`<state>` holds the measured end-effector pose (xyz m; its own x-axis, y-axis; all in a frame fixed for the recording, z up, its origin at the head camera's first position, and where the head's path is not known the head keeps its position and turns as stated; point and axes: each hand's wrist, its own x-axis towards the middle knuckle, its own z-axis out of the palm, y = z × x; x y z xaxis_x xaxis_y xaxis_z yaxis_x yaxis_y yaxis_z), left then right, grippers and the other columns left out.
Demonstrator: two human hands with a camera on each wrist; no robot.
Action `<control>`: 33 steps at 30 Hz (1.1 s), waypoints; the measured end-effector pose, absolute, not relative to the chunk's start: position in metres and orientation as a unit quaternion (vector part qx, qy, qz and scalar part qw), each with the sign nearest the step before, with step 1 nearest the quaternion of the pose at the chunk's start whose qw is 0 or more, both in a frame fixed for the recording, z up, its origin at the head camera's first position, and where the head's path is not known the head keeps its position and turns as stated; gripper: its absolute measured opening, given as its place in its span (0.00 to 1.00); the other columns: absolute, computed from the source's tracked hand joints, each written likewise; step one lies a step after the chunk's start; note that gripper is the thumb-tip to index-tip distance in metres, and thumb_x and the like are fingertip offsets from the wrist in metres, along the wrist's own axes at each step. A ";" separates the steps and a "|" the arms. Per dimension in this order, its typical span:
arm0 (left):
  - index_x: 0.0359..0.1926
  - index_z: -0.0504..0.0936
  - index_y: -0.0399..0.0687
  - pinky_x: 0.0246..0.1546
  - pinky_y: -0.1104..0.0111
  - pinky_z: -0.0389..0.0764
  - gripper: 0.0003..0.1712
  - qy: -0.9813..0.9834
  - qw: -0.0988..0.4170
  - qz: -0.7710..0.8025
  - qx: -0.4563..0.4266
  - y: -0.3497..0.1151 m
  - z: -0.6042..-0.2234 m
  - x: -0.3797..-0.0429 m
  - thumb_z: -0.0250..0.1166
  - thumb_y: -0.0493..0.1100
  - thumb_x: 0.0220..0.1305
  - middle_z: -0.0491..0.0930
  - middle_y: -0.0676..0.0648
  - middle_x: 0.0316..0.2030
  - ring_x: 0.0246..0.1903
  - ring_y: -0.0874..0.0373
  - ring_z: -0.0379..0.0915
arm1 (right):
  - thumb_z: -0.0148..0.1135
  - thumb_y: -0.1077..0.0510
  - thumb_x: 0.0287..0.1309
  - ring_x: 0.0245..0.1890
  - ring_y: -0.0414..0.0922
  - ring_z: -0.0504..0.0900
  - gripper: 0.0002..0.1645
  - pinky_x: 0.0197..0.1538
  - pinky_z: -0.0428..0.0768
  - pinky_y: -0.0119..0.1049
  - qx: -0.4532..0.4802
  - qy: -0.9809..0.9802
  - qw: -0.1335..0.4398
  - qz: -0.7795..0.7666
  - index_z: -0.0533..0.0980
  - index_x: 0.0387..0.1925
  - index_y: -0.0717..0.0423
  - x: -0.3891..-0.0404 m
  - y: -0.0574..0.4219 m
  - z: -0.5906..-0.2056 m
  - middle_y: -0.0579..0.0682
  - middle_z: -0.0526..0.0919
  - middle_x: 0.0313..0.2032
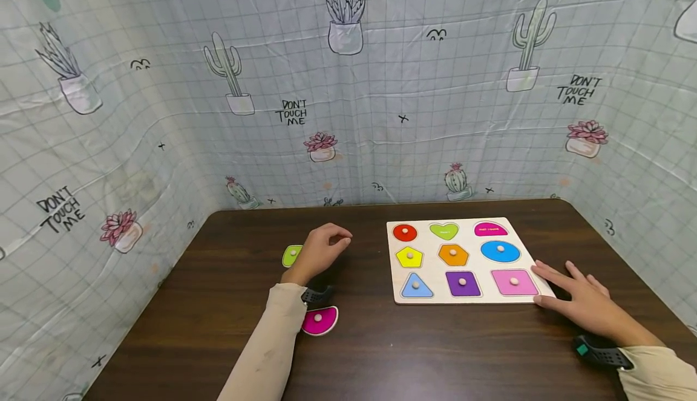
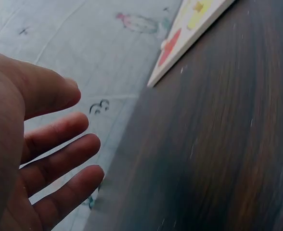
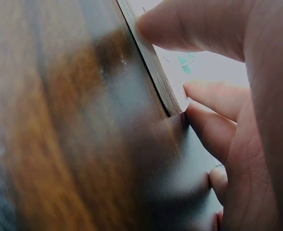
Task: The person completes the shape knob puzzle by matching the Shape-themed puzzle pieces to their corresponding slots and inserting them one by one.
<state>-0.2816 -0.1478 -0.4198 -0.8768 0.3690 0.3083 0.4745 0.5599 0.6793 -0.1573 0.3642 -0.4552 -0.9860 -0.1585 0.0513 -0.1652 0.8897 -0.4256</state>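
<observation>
A white puzzle board lies on the table, with knobbed shapes such as a red circle, yellow pentagon, blue oval and pink rectangle. Its heart and half-round slots have no knobbed piece in them. At the board's near right corner my right hand rests its spread, fairly straight fingers and thumb against the edge. My left hand hovers left of the board, fingers loosely bent, holding nothing. A green knobbed piece lies beside it, partly hidden. Below the left wrist is a magenta half-round piece.
The dark wooden table reaches back to a patterned cloth that hangs behind it and on both sides. Each wrist wears a black band, the left one close to the half-round piece.
</observation>
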 end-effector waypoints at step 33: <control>0.47 0.87 0.40 0.46 0.53 0.79 0.10 -0.903 0.107 -0.405 -0.100 -0.241 -0.440 -0.281 0.67 0.39 0.67 0.82 0.42 0.47 0.43 0.47 0.77 | 0.61 0.40 0.65 0.69 0.80 0.44 0.44 0.60 0.40 0.78 0.084 -0.973 0.005 0.217 0.62 0.72 0.60 -0.157 0.364 -0.455 0.71 0.61 0.69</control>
<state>-0.2814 -0.2413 -0.4402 -0.9574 0.0934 0.2733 0.2662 0.6523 0.7096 -0.1574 0.3642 -0.4547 -0.9860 -0.1605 0.0456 -0.1646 0.8919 -0.4212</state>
